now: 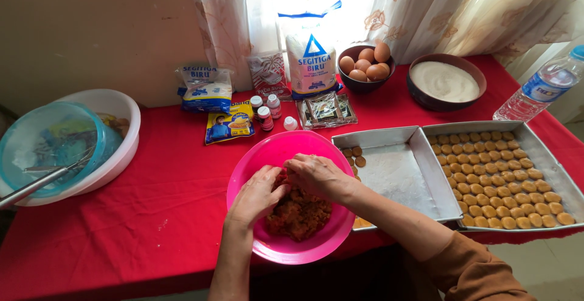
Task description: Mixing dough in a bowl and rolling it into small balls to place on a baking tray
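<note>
A red-clothed worktop [152, 216] carries a baking spread, ordered so that the stores stand at the back by the curtain and the working vessels sit within arm's reach at the front. Two metal trays lie side by side on the right: the far tray [550, 164] is packed with rows of small round biscuits [502, 179], the near tray [395, 176] holds only a few at its left edge. At centre a pink bowl [283, 152] sits directly before the person, holding brown filling [298, 216]. Both hands are inside it: the left hand [255, 194] curls loosely around a pinch of filling, the right hand's [316, 176] fingers [294, 166] are bent together, touching the left, seemingly shaping a piece
</note>
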